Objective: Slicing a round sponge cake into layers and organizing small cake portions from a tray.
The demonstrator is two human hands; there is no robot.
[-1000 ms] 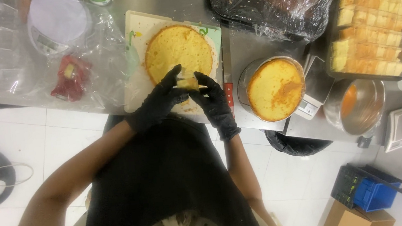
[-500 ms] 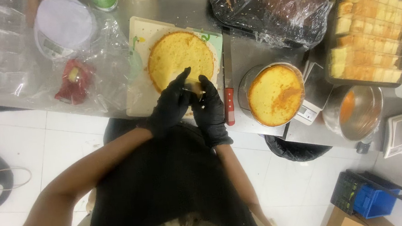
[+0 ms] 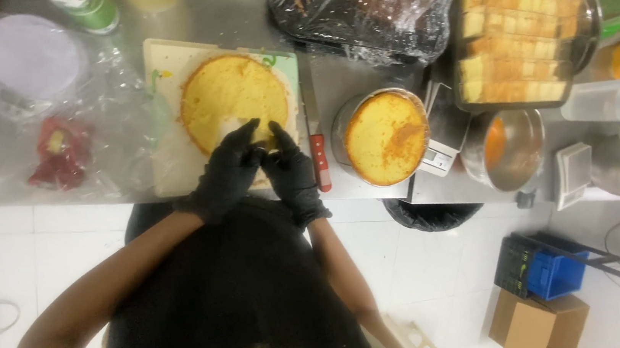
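Steel counter point(image 3: 350, 78): gloved hands point(image 3: 259, 164) curled, pinching round sponge cake point(image 3: 233, 101) edge

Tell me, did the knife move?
No. The knife lies as before between the white board and the cake tin, red handle toward the person.

Bakery kitchen, steel worktable point(image 3: 361, 76) (cluttered), sponge cakes point(image 3: 233, 101), scale point(image 3: 442, 156)

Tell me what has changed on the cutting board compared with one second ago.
Little changed. Both gloved hands, left hand and right hand, remain together at the near edge of the round yellow cake, fingers shifting slightly on a small pale piece. The cake, red-handled knife and cake in the tin stayed put.
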